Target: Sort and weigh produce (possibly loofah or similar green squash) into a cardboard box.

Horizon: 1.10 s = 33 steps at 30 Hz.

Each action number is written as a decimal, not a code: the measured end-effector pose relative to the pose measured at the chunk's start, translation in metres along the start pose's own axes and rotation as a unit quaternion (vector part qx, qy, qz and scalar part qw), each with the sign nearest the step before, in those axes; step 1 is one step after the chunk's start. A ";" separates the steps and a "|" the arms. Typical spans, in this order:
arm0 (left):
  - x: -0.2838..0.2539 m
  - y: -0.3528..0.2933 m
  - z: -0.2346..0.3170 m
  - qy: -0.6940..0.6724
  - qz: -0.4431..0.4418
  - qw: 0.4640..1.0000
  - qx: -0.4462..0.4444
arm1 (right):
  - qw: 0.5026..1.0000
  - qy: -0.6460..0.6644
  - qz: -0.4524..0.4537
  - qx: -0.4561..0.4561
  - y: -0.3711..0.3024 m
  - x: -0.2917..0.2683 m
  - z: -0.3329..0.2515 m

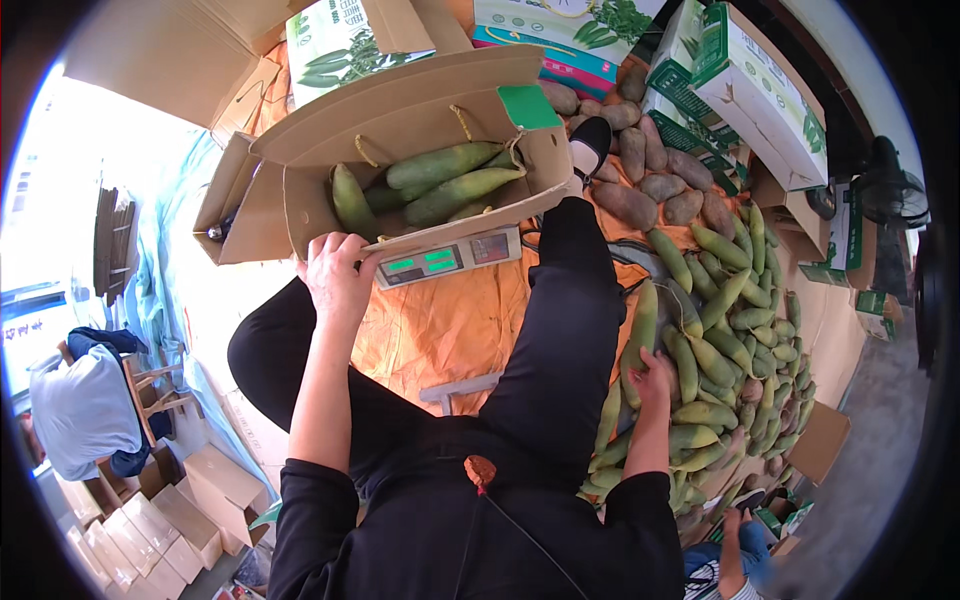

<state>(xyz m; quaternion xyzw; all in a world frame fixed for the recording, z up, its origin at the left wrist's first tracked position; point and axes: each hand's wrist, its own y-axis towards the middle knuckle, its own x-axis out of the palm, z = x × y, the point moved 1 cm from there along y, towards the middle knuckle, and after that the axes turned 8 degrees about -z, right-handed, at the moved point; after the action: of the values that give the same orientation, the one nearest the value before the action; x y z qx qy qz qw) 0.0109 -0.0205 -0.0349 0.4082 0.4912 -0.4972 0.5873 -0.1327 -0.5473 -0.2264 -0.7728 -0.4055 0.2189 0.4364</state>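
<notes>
An open cardboard box (300,205) sits on a digital scale (420,264) with lit green displays. Inside lie several long green radishes (440,166), and short yellow rope handles show at its walls. My left hand (338,272) is closed over the near edge of the box, at its left end. To my right, a big heap of green radishes (725,345) spreads over the ground. My right hand (652,380) is at the heap's left side, against a long green radish (640,330), its fingers apart and not wrapped round it.
Reddish-brown tubers (627,205) lie beyond my right leg. Printed white-and-green cartons (755,100) stand at the far right, beside a dark fan (890,185). An orange sheet (440,340) covers the ground. Another person (735,560) is at lower right; cartons (225,490) stand at lower left.
</notes>
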 end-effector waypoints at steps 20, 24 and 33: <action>0.001 -0.002 -0.004 -0.002 0.002 1.000 0.008 | 0.638 -0.569 -0.348 -0.384 -0.199 0.282 -0.243; -0.002 -0.003 -0.004 0.003 -0.007 1.000 0.003 | 0.490 -0.683 -0.355 -0.410 -0.187 0.349 -0.225; 0.000 -0.002 -0.006 -0.012 -0.026 0.999 -0.014 | 0.618 -0.547 -0.332 -0.456 -0.169 0.378 -0.183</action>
<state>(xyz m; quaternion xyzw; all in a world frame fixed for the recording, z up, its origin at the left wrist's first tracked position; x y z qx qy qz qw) 0.0080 -0.0150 -0.0363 0.3811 0.5011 -0.5104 0.5858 0.1378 -0.2796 0.0189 -0.4225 -0.8459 0.2286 -0.2318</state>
